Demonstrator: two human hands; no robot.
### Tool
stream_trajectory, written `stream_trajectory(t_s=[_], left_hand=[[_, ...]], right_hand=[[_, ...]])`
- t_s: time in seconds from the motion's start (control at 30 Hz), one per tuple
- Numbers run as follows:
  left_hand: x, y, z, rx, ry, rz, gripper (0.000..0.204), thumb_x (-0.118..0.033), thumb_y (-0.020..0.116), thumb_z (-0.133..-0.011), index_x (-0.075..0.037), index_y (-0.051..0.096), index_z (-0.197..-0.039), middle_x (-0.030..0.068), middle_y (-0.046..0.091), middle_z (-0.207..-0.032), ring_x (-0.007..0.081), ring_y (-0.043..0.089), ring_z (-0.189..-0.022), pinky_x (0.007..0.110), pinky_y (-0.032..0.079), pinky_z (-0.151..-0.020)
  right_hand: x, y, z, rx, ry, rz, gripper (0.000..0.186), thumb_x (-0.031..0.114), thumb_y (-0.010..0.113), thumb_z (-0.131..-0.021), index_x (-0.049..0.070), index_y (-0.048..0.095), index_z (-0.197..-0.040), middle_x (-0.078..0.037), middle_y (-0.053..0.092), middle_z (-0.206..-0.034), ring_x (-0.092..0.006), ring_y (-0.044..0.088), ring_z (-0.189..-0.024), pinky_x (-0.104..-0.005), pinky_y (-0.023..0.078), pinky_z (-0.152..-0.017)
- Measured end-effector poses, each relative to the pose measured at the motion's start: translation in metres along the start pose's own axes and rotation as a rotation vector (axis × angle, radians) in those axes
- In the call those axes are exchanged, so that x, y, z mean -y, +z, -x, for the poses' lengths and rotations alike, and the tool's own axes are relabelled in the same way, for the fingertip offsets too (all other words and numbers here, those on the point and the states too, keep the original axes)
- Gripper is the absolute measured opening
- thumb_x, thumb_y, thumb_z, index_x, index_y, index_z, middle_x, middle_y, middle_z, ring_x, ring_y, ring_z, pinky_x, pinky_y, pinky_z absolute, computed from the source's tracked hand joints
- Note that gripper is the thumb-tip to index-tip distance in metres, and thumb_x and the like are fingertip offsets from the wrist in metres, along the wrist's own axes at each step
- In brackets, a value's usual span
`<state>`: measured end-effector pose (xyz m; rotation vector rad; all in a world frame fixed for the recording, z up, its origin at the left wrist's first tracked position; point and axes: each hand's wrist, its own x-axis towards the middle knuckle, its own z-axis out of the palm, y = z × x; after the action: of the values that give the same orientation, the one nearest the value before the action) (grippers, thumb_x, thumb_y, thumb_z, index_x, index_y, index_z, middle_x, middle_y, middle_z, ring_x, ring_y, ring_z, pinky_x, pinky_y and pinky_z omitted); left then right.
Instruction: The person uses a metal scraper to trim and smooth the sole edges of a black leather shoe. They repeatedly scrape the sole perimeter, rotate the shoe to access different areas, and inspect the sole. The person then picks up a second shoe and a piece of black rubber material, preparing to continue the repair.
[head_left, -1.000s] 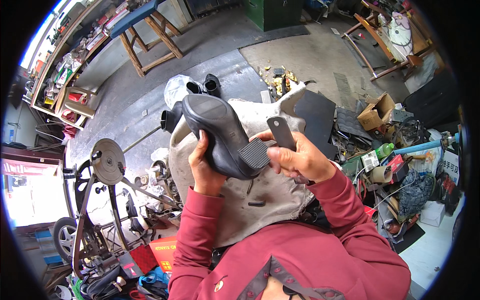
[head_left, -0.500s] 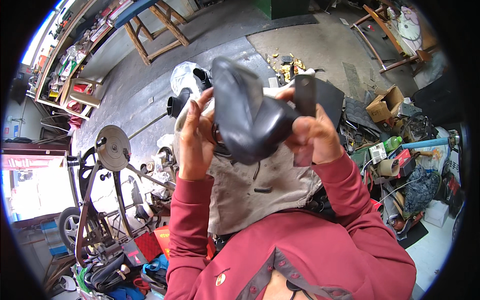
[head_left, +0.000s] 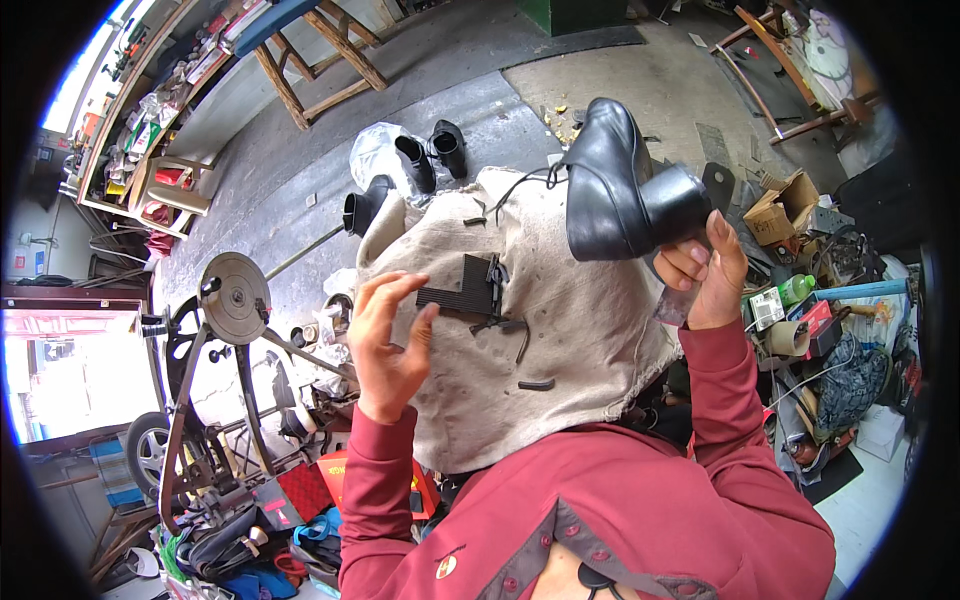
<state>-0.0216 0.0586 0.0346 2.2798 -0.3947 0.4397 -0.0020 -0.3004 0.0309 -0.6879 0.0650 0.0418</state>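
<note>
Black ribbed sheet [head_left: 468,293] amid scraps [head_left: 536,384] on cloth [head_left: 590,330] between left fingers [head_left: 387,295], apart, and right fingers [head_left: 683,264], tight on a shoe [head_left: 608,190].

A black shoe [head_left: 608,190] hides most of its own sole, while the right hand [head_left: 712,275] partly covers a dark flat tool [head_left: 718,187]. The top edge crops a blue-seated stool [head_left: 268,27] and a green cabinet [head_left: 570,16]; the bottom edge cuts the red sweater [head_left: 640,500], whose chest badge [head_left: 445,568] is too small to read. Glare washes out a bright opening [head_left: 75,375], left.
</note>
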Motion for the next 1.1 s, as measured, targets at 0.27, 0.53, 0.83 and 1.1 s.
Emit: stream_trajectory(t_s=[0.27,0.53,0.83,1.1], left_hand=[[-0.016,0.008,-0.013,-0.024,0.018,0.062,0.026,0.003,0.073,-0.081,-0.001,0.071,-0.106,0.0112,0.072,-0.102,0.0317,0.066,-0.103,0.037,0.05,-0.091],[-0.043,0.025,-0.02,0.189,-0.25,0.641,0.055,-0.038,0.067,-0.093,0.002,0.06,-0.129,0.0113,0.065,-0.127,0.0201,0.063,-0.11,0.03,0.049,-0.086],[-0.05,0.038,-0.025,0.166,-0.65,1.377,0.067,-0.037,0.077,-0.088,-0.005,0.041,-0.135,0.0084,0.06,-0.124,0.0179,0.062,-0.112,0.034,0.05,-0.097],[-0.047,0.044,-0.02,0.269,-0.748,1.49,0.057,-0.011,0.077,-0.088,0.0,0.046,-0.134,0.0119,0.064,-0.126,0.018,0.061,-0.118,0.033,0.043,-0.107]], right_hand=[[0.01,0.001,0.006,0.005,-0.045,-0.018,0.043,0.031,0.066,-0.098,0.014,0.056,-0.136,0.006,0.045,-0.067,-0.002,0.03,-0.047,-0.0216,0.026,-0.043],[0.004,0.035,0.0,0.173,-0.043,0.264,0.062,0.02,0.076,-0.082,0.003,0.049,-0.135,-0.003,0.061,-0.082,-0.0056,0.048,-0.057,-0.0232,0.038,-0.049],[-0.035,0.071,0.003,0.485,0.232,0.34,0.061,-0.004,0.081,-0.082,0.004,0.047,-0.133,-0.006,0.07,-0.108,-0.0085,0.065,-0.101,-0.0259,0.052,-0.085],[-0.029,0.06,0.001,0.652,0.237,0.677,0.053,0.003,0.083,-0.082,0.002,0.059,-0.13,0.003,0.065,-0.101,-0.0003,0.048,-0.073,-0.0191,0.041,-0.064]])
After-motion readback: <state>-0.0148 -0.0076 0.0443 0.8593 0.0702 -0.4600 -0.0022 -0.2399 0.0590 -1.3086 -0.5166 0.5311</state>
